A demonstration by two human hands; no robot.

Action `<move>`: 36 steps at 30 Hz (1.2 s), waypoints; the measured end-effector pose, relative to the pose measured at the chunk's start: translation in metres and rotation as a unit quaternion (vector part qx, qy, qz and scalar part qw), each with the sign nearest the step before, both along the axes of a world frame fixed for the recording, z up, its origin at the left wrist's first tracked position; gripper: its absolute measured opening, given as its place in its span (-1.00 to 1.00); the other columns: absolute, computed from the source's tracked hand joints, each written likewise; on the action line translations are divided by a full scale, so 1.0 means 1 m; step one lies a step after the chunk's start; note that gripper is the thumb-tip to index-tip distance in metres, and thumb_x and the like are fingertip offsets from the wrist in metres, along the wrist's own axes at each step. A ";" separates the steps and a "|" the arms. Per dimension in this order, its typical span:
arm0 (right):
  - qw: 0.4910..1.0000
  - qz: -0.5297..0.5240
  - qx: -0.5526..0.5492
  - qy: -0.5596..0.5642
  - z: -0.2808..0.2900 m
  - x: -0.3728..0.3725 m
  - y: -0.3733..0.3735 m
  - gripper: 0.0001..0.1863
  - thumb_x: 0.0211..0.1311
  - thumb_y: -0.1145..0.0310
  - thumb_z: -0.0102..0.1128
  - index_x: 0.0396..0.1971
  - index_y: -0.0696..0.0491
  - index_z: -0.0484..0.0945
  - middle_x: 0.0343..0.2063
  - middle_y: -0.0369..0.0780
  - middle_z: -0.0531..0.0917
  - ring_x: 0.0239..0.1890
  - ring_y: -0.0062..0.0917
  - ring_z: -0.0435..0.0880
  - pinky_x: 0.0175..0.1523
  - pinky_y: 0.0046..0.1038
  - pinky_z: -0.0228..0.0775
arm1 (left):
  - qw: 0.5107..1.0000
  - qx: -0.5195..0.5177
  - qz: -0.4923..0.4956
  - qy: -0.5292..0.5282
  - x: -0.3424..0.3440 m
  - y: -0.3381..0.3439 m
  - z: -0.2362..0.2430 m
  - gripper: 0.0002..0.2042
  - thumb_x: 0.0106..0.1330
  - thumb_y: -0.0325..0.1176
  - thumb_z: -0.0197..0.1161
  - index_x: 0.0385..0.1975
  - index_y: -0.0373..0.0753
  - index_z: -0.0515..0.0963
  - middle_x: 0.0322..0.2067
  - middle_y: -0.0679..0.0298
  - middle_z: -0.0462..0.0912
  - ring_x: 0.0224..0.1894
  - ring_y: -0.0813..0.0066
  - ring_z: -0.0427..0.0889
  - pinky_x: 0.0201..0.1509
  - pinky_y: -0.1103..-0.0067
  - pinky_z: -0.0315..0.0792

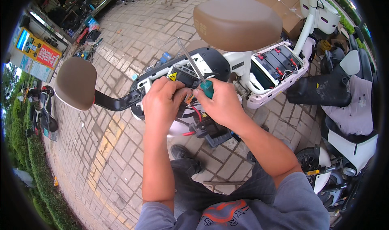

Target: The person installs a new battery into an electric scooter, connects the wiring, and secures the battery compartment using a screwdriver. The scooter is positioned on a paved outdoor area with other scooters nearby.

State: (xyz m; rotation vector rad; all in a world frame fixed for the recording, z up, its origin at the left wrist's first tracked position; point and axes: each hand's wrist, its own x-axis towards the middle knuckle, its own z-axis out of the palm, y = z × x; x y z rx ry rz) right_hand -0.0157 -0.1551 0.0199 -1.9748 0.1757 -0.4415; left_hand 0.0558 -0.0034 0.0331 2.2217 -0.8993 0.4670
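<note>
My right hand (222, 105) is wrapped round the green handle of a screwdriver (207, 88), its long metal shaft slanting up and to the left, away from me. My left hand (162, 102) is closed close beside it, thumb and fingers pinched together. Between the two hands a small orange piece (189, 98) shows, partly covered by fingers, so I cannot tell which hand grips it. Both hands are over the opened rear of an electric scooter (214, 62). A thick red cable (198, 115) runs below them, and a yellow warning label (173, 76) sits beyond my left hand.
A brown seat (239, 23) rises beyond the hands, a brown backrest (75, 84) at left. To the right lies an uncovered battery tray (298, 70) with red-capped terminals. A black plastic part (320, 91) and another scooter (348, 149) stand further right. Brick paving (97, 157) surrounds everything.
</note>
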 end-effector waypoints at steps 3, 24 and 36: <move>1.000 -0.004 -0.018 0.017 -0.003 0.004 -0.001 -0.75 0.15 0.34 0.27 -0.46 0.26 0.54 -0.60 0.07 0.58 -0.44 0.02 0.61 -0.34 -0.16 0.43 | 1.000 0.002 0.008 0.002 0.003 -0.002 -0.003 -0.83 -0.03 -0.51 0.47 -0.42 -0.31 0.64 -0.57 0.23 0.50 -0.52 0.37 0.52 -0.42 0.52 0.39; 0.997 -0.020 -0.027 0.074 0.004 0.009 -0.002 -0.71 0.12 0.29 0.30 -0.49 0.26 0.56 -0.57 0.07 0.61 -0.40 0.01 0.62 -0.25 -0.15 0.46 | 0.997 -0.059 0.010 0.038 0.002 -0.002 -0.007 -0.82 -0.04 -0.54 0.46 -0.41 -0.28 0.64 -0.64 0.30 0.39 -0.54 0.42 0.36 -0.44 0.51 0.28; 0.995 0.028 -0.030 0.087 0.003 0.010 -0.008 -0.64 0.12 0.26 0.31 -0.48 0.33 0.54 -0.58 0.10 0.60 -0.39 0.03 0.63 -0.24 -0.16 0.46 | 0.999 -0.043 -0.019 0.009 0.007 0.004 -0.013 -0.85 -0.01 -0.53 0.42 -0.40 -0.27 0.67 -0.61 0.29 0.45 -0.50 0.41 0.42 -0.41 0.51 0.31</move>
